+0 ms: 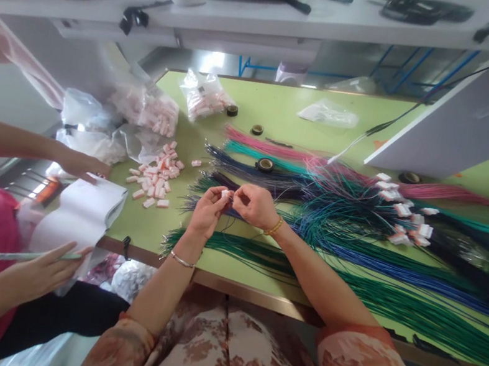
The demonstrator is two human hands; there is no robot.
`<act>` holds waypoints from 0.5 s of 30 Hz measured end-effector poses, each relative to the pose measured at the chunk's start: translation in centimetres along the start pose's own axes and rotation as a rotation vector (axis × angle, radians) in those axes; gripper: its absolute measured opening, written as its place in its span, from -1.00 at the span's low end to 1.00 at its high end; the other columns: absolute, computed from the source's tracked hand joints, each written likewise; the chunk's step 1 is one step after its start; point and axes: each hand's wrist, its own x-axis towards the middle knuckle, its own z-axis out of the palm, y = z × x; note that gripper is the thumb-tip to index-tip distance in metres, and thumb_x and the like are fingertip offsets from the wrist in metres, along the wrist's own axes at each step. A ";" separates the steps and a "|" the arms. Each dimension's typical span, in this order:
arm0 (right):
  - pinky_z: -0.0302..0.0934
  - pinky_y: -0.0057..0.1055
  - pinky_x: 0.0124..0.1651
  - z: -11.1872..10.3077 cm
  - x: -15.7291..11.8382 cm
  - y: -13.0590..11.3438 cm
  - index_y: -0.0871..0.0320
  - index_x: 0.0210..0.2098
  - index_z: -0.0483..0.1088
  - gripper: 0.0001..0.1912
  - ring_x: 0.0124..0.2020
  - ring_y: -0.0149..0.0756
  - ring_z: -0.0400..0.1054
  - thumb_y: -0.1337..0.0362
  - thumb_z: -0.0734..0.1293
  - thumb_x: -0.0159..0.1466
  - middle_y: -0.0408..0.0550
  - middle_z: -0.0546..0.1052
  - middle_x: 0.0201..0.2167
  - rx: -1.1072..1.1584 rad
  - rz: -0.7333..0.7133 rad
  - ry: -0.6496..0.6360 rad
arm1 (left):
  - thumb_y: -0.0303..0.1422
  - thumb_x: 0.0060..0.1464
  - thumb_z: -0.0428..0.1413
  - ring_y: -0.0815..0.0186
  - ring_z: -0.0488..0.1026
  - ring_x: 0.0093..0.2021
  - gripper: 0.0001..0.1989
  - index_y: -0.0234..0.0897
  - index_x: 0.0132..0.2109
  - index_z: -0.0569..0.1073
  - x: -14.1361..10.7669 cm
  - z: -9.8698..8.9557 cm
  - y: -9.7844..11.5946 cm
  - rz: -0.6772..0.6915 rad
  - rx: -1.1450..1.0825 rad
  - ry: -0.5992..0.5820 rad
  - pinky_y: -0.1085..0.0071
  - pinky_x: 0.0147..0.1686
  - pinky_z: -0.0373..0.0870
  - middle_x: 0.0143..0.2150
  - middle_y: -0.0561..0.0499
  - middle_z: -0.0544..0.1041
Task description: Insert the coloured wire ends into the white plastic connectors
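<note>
Between the thumb and fingers of my left hand point(208, 211) is a small white connector housing point(225, 195). My right hand point(255, 205) meets it from the right, fingertips pinched on what looks like a thin wire end, mostly hidden by the fingers. Both hands are over bundles of cut wires: pink point(270, 144), teal point(272, 157), dark blue point(238, 166) and green point(260, 254). A pile of loose white-and-orange housings point(155, 177) lies left of my hands. Further right, a cluster of housings with wires fitted point(404, 214) rests on the bundles.
At the left, another person holds a pen point(33, 255) over an open notebook point(79, 210). Bags of housings point(203, 97) stand behind the pile. Tape rolls point(265, 164) lie among the wires. A grey shelf panel point(470, 109) rises at the right, and a shelf point(254, 17) crosses the back.
</note>
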 end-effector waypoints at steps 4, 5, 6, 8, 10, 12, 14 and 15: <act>0.05 -0.48 -0.42 0.3 0.2 0.2 0.19 -0.45 0.40 -0.81 -0.55 -0.44 0.21 0.24 0.25 0.21 -0.12 0.46 -0.55 0.080 0.034 -0.041 | -0.34 -0.28 0.42 0.44 0.48 -0.32 -0.59 -0.29 -0.24 0.49 -0.1 0.2 -0.2 0.037 0.039 0.029 0.49 -0.26 0.36 -0.32 0.06 0.58; 0.05 -0.48 -0.43 0.4 0.2 0.2 0.19 -0.45 0.40 -0.81 -0.55 -0.44 0.21 0.24 0.25 0.22 -0.12 0.45 -0.55 0.080 0.033 -0.043 | -0.34 -0.27 0.42 0.45 0.47 -0.35 -0.60 -0.29 -0.25 0.49 -0.1 0.2 -0.3 0.039 0.049 0.034 0.49 -0.28 0.35 -0.35 0.07 0.57; 0.05 -0.48 -0.43 0.6 0.2 0.3 0.19 -0.45 0.40 -0.81 -0.55 -0.43 0.21 0.24 0.25 0.22 -0.12 0.45 -0.55 0.072 0.024 -0.041 | -0.34 -0.27 0.42 0.46 0.47 -0.37 -0.61 -0.29 -0.25 0.49 0.0 0.2 -0.3 0.036 0.055 0.040 0.49 -0.29 0.34 -0.37 0.08 0.56; 0.07 -0.47 -0.40 0.7 0.2 0.4 0.19 -0.44 0.41 -0.82 -0.52 -0.42 0.23 0.25 0.25 0.23 -0.10 0.47 -0.52 0.060 -0.006 -0.042 | -0.34 -0.30 0.43 0.46 0.46 -0.39 -0.60 -0.30 -0.26 0.49 0.0 0.1 -0.4 0.017 0.050 0.055 0.49 -0.30 0.34 -0.38 0.09 0.56; 0.10 -0.47 -0.37 0.6 0.2 0.5 0.19 -0.40 0.43 -0.83 -0.49 -0.41 0.26 0.27 0.24 0.24 -0.08 0.50 -0.47 0.070 -0.040 -0.052 | -0.34 -0.34 0.44 0.45 0.47 -0.39 -0.57 -0.30 -0.26 0.50 0.1 0.0 -0.3 -0.004 0.032 0.069 0.48 -0.30 0.36 -0.35 0.07 0.58; 0.11 -0.47 -0.36 0.3 0.3 0.5 0.19 -0.37 0.44 -0.83 -0.48 -0.41 0.26 0.28 0.23 0.24 -0.07 0.51 -0.45 0.085 -0.054 -0.060 | -0.34 -0.34 0.44 0.44 0.48 -0.38 -0.56 -0.30 -0.25 0.50 0.1 0.1 -0.1 -0.002 0.019 0.078 0.48 -0.31 0.36 -0.33 0.05 0.59; 0.11 -0.47 -0.37 0.0 0.4 0.4 0.19 -0.38 0.43 -0.84 -0.49 -0.41 0.25 0.29 0.23 0.24 -0.08 0.50 -0.46 0.081 -0.052 -0.058 | -0.32 -0.30 0.43 0.44 0.49 -0.38 -0.58 -0.30 -0.24 0.50 0.1 0.4 0.3 0.024 0.021 0.089 0.48 -0.31 0.36 -0.32 0.04 0.59; 0.10 -0.47 -0.37 -0.2 0.5 0.3 0.18 -0.40 0.42 -0.84 -0.49 -0.41 0.25 0.29 0.23 0.24 -0.08 0.49 -0.47 0.073 -0.051 -0.054 | -0.31 -0.29 0.43 0.44 0.48 -0.38 -0.59 -0.30 -0.24 0.50 0.1 0.6 0.4 0.036 0.026 0.094 0.48 -0.32 0.36 -0.32 0.04 0.59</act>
